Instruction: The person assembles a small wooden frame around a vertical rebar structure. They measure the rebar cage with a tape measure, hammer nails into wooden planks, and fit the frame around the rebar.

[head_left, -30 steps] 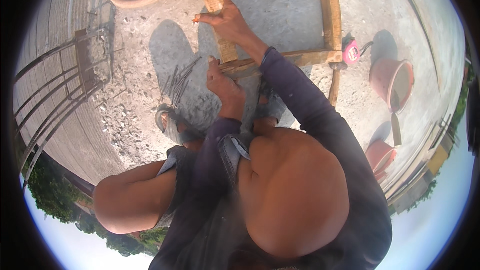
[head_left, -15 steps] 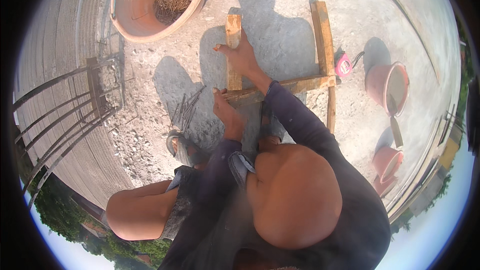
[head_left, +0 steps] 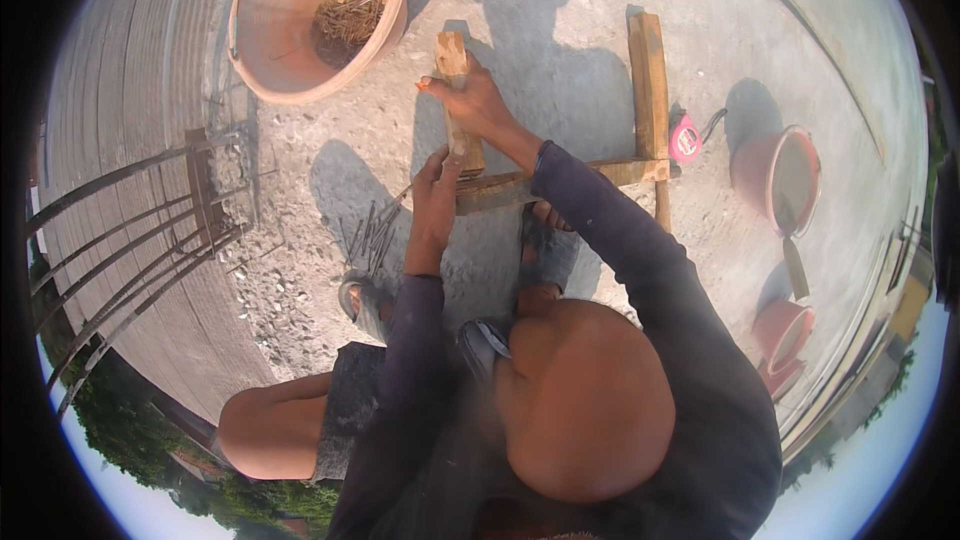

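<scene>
Pale, rough-sawn timber fills the middle of the head view: a short wooden block (head_left: 452, 52) stands away from the person, its near end meeting one end of a wooden crosspiece (head_left: 498, 192) above the concrete floor (head_left: 600, 0). The right hand (head_left: 480, 108) wraps the block's upper part, thumb along one side. The left hand (head_left: 432, 205) has its fingertips against the block's near end; whether they pinch it or only press, I cannot tell. At the crosspiece's other end lies a longer wooden bar (head_left: 649, 85), beside a pink tape measure (head_left: 685, 138).

If the hands push unevenly, the block could twist or slide off the crosspiece's end, leaving the corner out of square. Left fingertips sit so near the joint that a sudden slip could nip them or drive in a splinter. Loose nails (head_left: 372, 232) lie near the left foot (head_left: 365, 298), and a careless shift of it could scatter them or hurt the toes.
</scene>
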`<move>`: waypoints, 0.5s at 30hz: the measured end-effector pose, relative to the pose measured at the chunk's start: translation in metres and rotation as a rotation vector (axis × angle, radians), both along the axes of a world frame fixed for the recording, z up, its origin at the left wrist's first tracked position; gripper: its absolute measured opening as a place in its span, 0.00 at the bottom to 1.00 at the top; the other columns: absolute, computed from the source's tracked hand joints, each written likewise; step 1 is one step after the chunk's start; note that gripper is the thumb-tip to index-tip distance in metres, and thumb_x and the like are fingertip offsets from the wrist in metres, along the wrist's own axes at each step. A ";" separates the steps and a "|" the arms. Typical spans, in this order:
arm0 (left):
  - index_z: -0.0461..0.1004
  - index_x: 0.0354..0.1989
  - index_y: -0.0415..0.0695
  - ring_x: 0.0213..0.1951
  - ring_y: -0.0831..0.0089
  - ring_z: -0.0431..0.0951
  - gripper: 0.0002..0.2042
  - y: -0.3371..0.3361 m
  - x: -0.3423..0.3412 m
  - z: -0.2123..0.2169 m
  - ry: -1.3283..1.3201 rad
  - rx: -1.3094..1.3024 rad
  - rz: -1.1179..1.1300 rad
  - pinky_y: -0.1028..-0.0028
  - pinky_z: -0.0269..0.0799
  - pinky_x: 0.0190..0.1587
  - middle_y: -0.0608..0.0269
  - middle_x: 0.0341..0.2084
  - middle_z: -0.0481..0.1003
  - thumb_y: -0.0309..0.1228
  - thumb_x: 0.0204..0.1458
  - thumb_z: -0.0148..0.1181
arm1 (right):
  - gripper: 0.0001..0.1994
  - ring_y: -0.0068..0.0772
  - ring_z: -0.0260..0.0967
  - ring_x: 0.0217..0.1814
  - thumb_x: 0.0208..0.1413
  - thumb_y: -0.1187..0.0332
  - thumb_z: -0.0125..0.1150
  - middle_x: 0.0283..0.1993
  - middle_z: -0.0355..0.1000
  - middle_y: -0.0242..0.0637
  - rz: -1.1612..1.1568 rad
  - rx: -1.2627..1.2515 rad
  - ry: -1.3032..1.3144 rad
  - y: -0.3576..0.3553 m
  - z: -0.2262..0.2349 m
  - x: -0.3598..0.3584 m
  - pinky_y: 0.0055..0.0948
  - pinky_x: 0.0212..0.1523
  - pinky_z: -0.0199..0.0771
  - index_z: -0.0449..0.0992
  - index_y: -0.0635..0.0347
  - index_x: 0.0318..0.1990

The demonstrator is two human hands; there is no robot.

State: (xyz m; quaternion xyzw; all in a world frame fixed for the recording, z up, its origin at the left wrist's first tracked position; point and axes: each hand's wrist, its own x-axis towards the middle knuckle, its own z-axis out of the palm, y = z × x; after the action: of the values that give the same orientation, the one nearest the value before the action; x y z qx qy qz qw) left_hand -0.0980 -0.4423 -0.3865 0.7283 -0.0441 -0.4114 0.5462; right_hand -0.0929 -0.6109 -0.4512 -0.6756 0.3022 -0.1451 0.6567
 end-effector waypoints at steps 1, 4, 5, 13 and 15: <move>0.77 0.57 0.32 0.47 0.69 0.79 0.30 -0.004 0.005 0.000 0.065 0.036 -0.004 0.71 0.73 0.51 0.50 0.45 0.80 0.52 0.64 0.59 | 0.42 0.51 0.71 0.64 0.58 0.46 0.69 0.56 0.75 0.55 0.013 -0.027 0.048 0.001 0.002 -0.001 0.44 0.60 0.72 0.62 0.69 0.68; 0.79 0.51 0.30 0.42 0.70 0.81 0.31 -0.014 0.013 -0.002 0.143 0.133 -0.065 0.72 0.75 0.47 0.51 0.40 0.82 0.54 0.62 0.61 | 0.43 0.57 0.67 0.67 0.62 0.42 0.63 0.61 0.70 0.61 0.043 -0.138 0.184 -0.001 0.010 -0.001 0.47 0.63 0.71 0.60 0.72 0.70; 0.80 0.50 0.29 0.41 0.70 0.82 0.32 -0.015 0.015 -0.002 0.151 0.165 -0.089 0.72 0.76 0.46 0.52 0.39 0.82 0.54 0.62 0.61 | 0.43 0.58 0.66 0.68 0.63 0.42 0.61 0.63 0.69 0.61 0.040 -0.209 0.212 -0.002 0.015 -0.005 0.48 0.63 0.70 0.59 0.71 0.70; 0.76 0.53 0.26 0.36 0.67 0.85 0.32 -0.017 0.024 0.009 0.354 0.067 -0.035 0.70 0.79 0.39 0.48 0.40 0.82 0.50 0.59 0.65 | 0.41 0.53 0.65 0.69 0.55 0.45 0.69 0.70 0.65 0.46 0.480 -0.849 0.039 -0.022 0.079 -0.185 0.52 0.69 0.65 0.61 0.49 0.73; 0.74 0.56 0.29 0.42 0.66 0.83 0.30 -0.019 0.025 0.013 0.413 0.033 -0.055 0.69 0.77 0.45 0.50 0.44 0.80 0.48 0.60 0.63 | 0.38 0.50 0.65 0.69 0.53 0.47 0.71 0.69 0.66 0.44 0.505 -0.962 0.054 -0.025 0.075 -0.224 0.51 0.70 0.63 0.66 0.47 0.70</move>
State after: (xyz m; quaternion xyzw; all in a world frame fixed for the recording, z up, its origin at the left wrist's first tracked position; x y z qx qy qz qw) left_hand -0.0732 -0.4618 -0.3735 0.6358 0.0558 -0.5675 0.5202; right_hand -0.3169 -0.6354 -0.3758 -0.9549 0.0469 -0.0873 0.2800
